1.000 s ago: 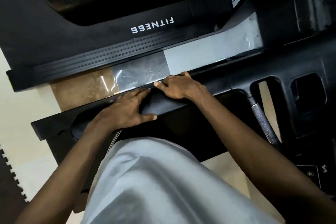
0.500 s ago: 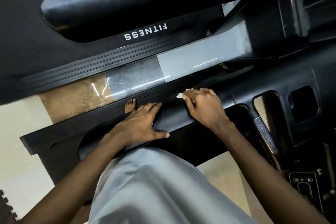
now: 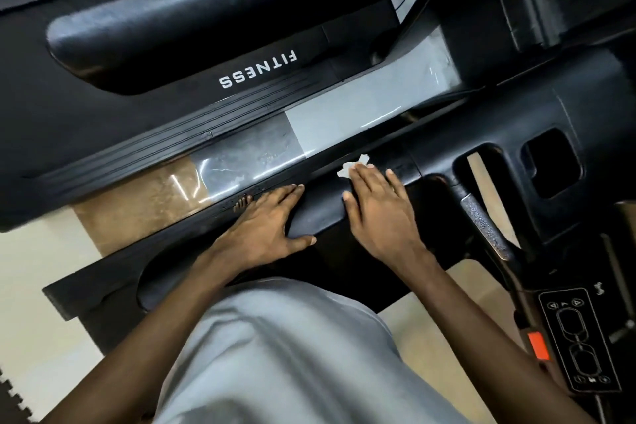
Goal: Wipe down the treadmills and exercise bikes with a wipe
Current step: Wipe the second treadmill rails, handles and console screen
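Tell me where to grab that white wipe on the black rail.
Pinch the crumpled edge of the wipe poking out past the right hand's fingertips, coming from above on the far side; the rest is pinned flat under that hand against the rail.

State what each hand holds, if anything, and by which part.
Right hand presses the wipe flat under its fingertips, no grip; left hand rests on the handrail, holding nothing.
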A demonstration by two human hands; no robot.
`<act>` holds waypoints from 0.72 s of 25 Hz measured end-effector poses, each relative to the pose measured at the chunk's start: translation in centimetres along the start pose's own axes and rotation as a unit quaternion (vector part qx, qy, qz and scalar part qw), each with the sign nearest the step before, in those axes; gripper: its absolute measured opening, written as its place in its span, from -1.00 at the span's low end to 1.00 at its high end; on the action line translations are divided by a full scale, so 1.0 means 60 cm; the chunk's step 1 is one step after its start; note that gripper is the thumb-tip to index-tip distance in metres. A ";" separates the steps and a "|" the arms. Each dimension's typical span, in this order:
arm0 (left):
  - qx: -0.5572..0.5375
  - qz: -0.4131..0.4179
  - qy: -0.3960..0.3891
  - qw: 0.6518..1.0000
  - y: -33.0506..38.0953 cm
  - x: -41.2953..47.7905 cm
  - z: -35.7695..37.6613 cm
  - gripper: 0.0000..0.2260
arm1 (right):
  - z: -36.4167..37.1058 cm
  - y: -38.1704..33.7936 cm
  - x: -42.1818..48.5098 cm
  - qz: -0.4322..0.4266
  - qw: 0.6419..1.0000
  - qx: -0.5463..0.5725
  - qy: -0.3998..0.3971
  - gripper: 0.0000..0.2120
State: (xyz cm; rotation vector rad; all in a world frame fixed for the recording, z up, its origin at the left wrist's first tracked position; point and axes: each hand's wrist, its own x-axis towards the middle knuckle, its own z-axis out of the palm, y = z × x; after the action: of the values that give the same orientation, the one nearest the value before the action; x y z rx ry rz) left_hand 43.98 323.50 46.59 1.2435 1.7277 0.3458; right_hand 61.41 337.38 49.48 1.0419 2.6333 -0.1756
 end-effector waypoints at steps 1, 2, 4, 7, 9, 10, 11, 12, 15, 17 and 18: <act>-0.002 -0.005 -0.001 1.000 -0.001 -0.001 0.002 -0.10 | -0.007 -0.003 0.021 -0.001 1.000 -0.006 -0.021 -0.50; -0.002 -0.008 -0.001 1.000 -0.001 -0.003 0.003 -0.09 | -0.012 -0.005 0.046 -0.001 0.998 -0.015 -0.054 -0.49; 0.004 -0.009 0.001 1.000 -0.001 0.000 0.004 -0.09 | -0.020 -0.002 0.105 -0.011 0.988 -0.028 -0.152 -0.44; 0.007 -0.019 -0.017 1.000 0.005 0.006 -0.001 -0.09 | -0.024 -0.006 0.172 -0.034 0.947 -0.056 -0.315 -0.36; 0.005 -0.029 -0.031 0.999 0.012 0.018 -0.007 -0.09 | -0.020 0.001 0.201 -0.020 0.930 -0.076 -0.360 -0.35; 0.006 -0.029 -0.042 0.999 0.016 0.026 -0.010 -0.08 | -0.021 0.010 0.209 -0.004 0.928 -0.083 -0.363 -0.36; 0.009 -0.027 -0.053 0.998 0.019 0.035 -0.012 -0.06 | -0.022 0.018 0.213 0.010 0.929 -0.095 -0.359 -0.37; 0.011 -0.025 -0.062 0.998 0.022 0.043 -0.013 -0.05 | -0.024 0.026 0.216 0.021 0.929 -0.106 -0.354 -0.38; 0.018 -0.016 -0.081 0.996 0.026 0.060 -0.020 -0.03 | -0.029 0.048 0.222 0.055 0.927 -0.110 -0.354 -0.36; 0.018 -0.016 -0.089 0.996 0.023 0.062 -0.021 -0.02 | -0.032 0.055 0.212 0.069 0.928 -0.108 -0.351 -0.36; 0.016 -0.015 -0.091 0.996 0.020 0.061 -0.019 -0.01 | -0.031 0.057 0.200 0.070 0.934 -0.100 -0.335 -0.37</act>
State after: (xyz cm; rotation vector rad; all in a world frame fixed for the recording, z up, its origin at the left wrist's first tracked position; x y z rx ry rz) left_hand 43.61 327.47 46.11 1.2320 1.6003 0.1817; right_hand 55.02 348.04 47.37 0.8943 1.9120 -0.1855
